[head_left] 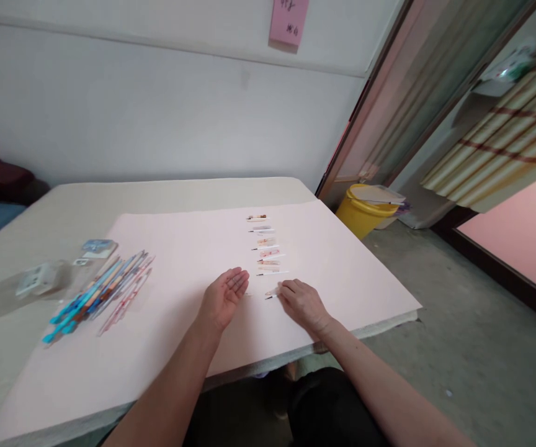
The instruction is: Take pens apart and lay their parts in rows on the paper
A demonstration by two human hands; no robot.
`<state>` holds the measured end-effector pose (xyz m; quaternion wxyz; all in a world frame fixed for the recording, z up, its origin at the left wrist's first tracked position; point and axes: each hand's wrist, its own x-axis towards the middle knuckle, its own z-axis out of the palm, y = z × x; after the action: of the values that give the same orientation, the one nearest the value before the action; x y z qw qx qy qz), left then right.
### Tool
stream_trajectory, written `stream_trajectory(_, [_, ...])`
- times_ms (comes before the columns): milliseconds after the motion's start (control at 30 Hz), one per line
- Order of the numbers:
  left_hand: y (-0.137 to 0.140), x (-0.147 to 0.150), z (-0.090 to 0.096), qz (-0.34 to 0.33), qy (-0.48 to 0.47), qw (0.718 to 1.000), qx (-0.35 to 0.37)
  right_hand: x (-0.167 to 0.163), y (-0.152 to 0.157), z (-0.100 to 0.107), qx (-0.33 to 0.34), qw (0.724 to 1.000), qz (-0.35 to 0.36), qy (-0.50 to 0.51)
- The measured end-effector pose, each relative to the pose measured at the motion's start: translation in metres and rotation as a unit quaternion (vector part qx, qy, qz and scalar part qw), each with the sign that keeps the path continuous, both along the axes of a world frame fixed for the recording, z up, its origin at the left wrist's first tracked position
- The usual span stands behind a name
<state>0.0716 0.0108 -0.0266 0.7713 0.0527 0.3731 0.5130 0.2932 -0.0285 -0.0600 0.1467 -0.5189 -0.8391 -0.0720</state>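
Observation:
My left hand point(225, 297) is palm up over the pink-white sheet point(184, 248), its fingers stretched out side by side and nothing visible in the palm. A small pale piece, too faint to name, lies by its fingertips. My right hand point(303, 303) rests on the sheet with its fingers curled down. From under its fingertips a thin white pen refill point(270, 297) with a dark tip sticks out, next to a short patterned piece. Beyond the hands, a column of similar refills point(268, 274) and short patterned pen barrels point(267, 254) runs away from me.
Several pens point(105, 288), blue, brown and pink, lie in a bundle at left. Beside them are a blue-and-white packet point(98, 248) and a clear plastic bag point(30, 282). A yellow bucket point(363, 214) stands on the floor beyond the table's right edge.

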Motion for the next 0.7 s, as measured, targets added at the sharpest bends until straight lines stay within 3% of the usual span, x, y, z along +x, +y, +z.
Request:
stream_trajectory(233, [-0.011,0.011,0.002,-0.068,-0.013,0.997,0.023,-0.049,-0.001,0.024,-0.010,0.986,-0.026,0.165])
stream_trajectory(433, [-0.026,0.028,-0.008,-0.082,0.002,0.996,0.039,-0.072,-0.004,0.023,-0.066,0.988,-0.055,0.130])
stream_trajectory(600, [-0.029,0.031,-0.003,-0.104,0.028,0.994,0.016,-0.047,-0.002,0.016,-0.067,0.991,-0.046,0.109])
stream_trajectory(700, [-0.019,0.018,0.006,-0.079,0.109,0.990,0.034,-0.014,0.001,0.014,-0.050,0.984,-0.098,0.137])
